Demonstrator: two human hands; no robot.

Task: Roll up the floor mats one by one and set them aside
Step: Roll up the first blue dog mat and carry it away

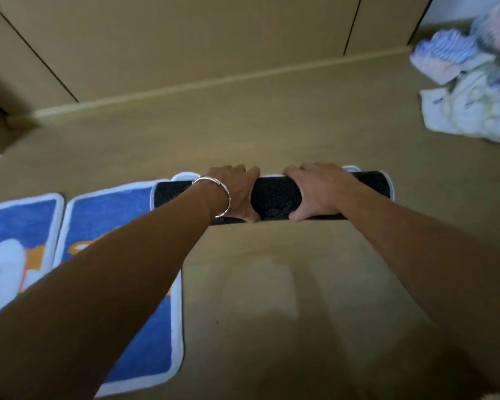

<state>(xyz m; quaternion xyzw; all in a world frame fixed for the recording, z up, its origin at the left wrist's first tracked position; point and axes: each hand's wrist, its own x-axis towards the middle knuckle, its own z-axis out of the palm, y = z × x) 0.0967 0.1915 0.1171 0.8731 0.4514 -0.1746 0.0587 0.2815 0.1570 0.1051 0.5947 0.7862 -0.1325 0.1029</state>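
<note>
head view: left hand (234, 194) and right hand (315, 192) grip rolled mat (274, 199), floor (272, 134) ahead, flat mat (104, 217) left.

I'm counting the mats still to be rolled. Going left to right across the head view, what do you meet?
Flat blue mat → second flat blue mat → rolled mat, gripped by the left hand, then the right hand → pile of laundry.

Dim, warm indoor light; soft blur, wide-angle bending at edges.
</note>
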